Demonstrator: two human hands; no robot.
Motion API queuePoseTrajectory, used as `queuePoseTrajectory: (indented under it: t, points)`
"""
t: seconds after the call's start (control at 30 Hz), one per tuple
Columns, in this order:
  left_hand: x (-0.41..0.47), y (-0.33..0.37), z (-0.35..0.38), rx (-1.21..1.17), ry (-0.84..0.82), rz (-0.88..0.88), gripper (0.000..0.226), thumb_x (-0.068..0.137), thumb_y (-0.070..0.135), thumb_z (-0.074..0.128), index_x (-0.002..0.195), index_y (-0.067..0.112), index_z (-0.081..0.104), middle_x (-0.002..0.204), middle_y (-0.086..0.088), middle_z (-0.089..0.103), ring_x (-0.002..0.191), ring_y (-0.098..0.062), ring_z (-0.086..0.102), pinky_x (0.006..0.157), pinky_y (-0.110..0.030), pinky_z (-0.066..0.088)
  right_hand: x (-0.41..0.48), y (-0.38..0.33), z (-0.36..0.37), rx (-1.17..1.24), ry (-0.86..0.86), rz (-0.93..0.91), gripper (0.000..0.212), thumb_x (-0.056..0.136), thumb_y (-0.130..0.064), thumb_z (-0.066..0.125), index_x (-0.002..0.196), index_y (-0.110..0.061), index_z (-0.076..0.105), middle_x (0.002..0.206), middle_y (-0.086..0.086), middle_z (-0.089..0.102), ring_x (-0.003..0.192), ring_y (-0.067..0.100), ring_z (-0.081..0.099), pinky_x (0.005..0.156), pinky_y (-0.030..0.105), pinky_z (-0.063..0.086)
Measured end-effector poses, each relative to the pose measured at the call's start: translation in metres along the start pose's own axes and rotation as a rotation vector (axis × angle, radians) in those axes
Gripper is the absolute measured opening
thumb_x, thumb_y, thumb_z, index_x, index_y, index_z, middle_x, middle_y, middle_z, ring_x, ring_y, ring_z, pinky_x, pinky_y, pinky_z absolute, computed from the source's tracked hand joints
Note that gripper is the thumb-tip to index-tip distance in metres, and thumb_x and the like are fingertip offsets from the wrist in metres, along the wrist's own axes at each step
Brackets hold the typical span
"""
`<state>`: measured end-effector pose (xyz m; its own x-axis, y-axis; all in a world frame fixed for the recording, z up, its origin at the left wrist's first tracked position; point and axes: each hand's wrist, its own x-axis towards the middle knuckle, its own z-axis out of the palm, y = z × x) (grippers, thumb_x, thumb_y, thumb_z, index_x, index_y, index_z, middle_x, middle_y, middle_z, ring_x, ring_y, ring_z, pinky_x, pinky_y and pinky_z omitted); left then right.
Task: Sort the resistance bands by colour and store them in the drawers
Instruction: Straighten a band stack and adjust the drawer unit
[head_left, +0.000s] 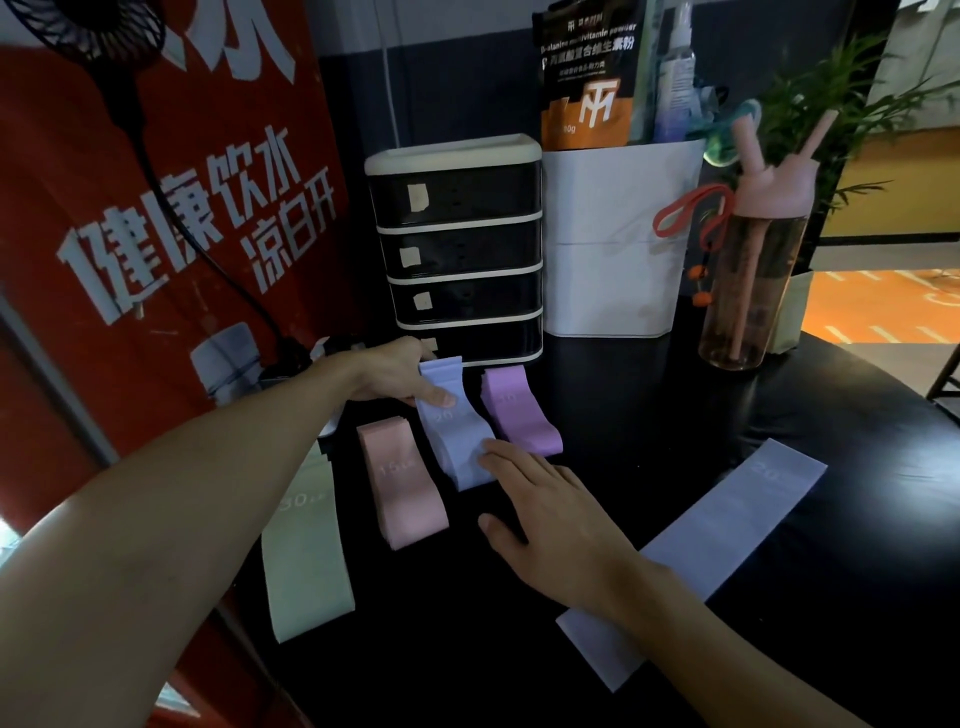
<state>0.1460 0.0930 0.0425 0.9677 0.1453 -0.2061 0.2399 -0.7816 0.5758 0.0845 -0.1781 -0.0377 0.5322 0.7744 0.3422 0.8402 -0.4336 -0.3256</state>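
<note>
Several flat resistance bands lie on the black table (675, 431). From left to right they are a pale green band (306, 551), a pink stack (402, 483), a light blue stack (452, 431) and a purple stack (519, 413). Another light blue band (706, 551) lies alone at the right. My left hand (395, 376) pinches the far end of the light blue stack, thumb on top. My right hand (545, 514) lies flat, fingertips pressing the stack's near end. The black drawer unit (457, 249) stands behind with all drawers closed.
A white bin (618, 239) with a pouch and a spray bottle stands right of the drawers. A pink water bottle (753, 270) and a potted plant (831, 119) are further right. A red banner (156, 208) and a fan cable (208, 249) line the left side.
</note>
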Motion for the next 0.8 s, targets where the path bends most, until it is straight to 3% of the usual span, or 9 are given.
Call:
queuePoseTrajectory:
  t: [0.07,0.2,0.27,0.37,0.6,0.8]
  points:
    - [0.001,0.0,-0.001,0.025,0.0,-0.018,0.025,0.08,0.024,0.084,0.095,0.012,0.068,0.093,-0.001,0.071,0.081,-0.009,0.067,0.06,-0.013,0.049,-0.001,0.0,0.0,0.0,0.003,0.001,0.06,0.096,-0.043,0.046,0.15,-0.025,0.027,0.158,-0.014,0.02,0.142,0.005,0.025,0.112,0.027,0.027]
    - [0.0,0.0,0.0,-0.013,-0.046,-0.033,0.048,0.08,0.027,0.084,0.12,0.012,0.063,0.118,-0.007,0.068,0.104,-0.019,0.067,0.086,-0.03,0.058,-0.001,0.0,-0.002,0.011,0.001,-0.001,0.06,0.096,-0.043,0.046,0.15,-0.026,0.027,0.158,-0.015,0.021,0.142,0.005,0.024,0.113,0.027,0.026]
    - [0.0,0.002,-0.001,0.012,-0.063,-0.036,0.057,0.08,0.03,0.084,0.129,0.014,0.058,0.123,-0.004,0.063,0.109,-0.02,0.064,0.092,-0.036,0.057,0.0,0.0,-0.002,0.014,0.001,-0.001,0.06,0.096,-0.043,0.047,0.15,-0.026,0.026,0.158,-0.015,0.02,0.142,0.004,0.024,0.112,0.026,0.025]
    - [-0.002,0.004,-0.001,0.035,-0.028,-0.034,0.069,0.078,0.031,0.085,0.137,0.018,0.051,0.128,-0.002,0.056,0.113,-0.021,0.06,0.09,-0.036,0.057,0.0,0.0,-0.001,0.02,0.013,-0.003,0.06,0.096,-0.043,0.048,0.15,-0.026,0.027,0.157,-0.015,0.022,0.14,0.005,0.028,0.112,0.027,0.027]
    - [-0.013,0.009,0.0,-0.176,-0.094,-0.021,0.054,0.081,0.012,0.082,0.127,0.018,0.054,0.119,-0.011,0.066,0.101,-0.022,0.071,0.076,-0.033,0.06,0.0,0.002,0.0,0.062,0.05,-0.003,0.058,0.095,-0.042,0.049,0.147,-0.026,0.031,0.155,-0.014,0.028,0.138,0.005,0.032,0.11,0.027,0.031]
    - [-0.051,0.042,-0.018,-0.193,-0.018,0.138,0.047,0.081,0.006,0.08,0.122,0.015,0.058,0.115,-0.009,0.065,0.095,-0.014,0.072,0.077,-0.031,0.061,0.0,0.001,-0.001,0.17,0.164,-0.011,0.043,0.092,-0.033,0.054,0.132,-0.019,0.049,0.131,-0.007,0.051,0.115,0.012,0.053,0.096,0.032,0.046]
